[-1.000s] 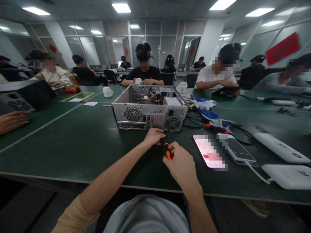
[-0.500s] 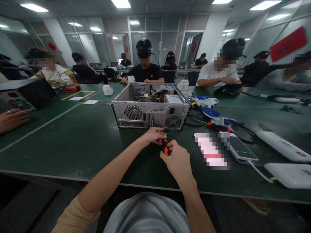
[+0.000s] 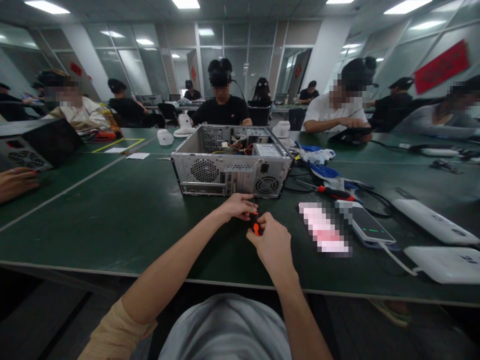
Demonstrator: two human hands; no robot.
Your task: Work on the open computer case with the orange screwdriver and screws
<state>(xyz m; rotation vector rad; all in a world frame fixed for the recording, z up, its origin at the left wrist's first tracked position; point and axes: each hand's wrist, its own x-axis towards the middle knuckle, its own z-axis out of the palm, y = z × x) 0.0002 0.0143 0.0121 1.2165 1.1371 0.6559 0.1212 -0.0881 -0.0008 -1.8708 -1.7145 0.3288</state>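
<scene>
Green table [image 3: 123, 220], open computer case [image 3: 240, 162] holding wires [image 3: 240, 145], right hand [image 3: 275, 240] gripping screwdriver [image 3: 256, 228], left hand [image 3: 239, 206] beside it, hold unclear

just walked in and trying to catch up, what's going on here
A person is handling an orange-and-black screwdriver in the right hand, pointed toward the bottom edge of a metal computer case. The left hand is by the screwdriver's front end; whether it touches the shaft or the case is hard to tell. The case sits on the green table, open at the top, with wires showing inside. A red-and-black screwdriver lies to the right.
</scene>
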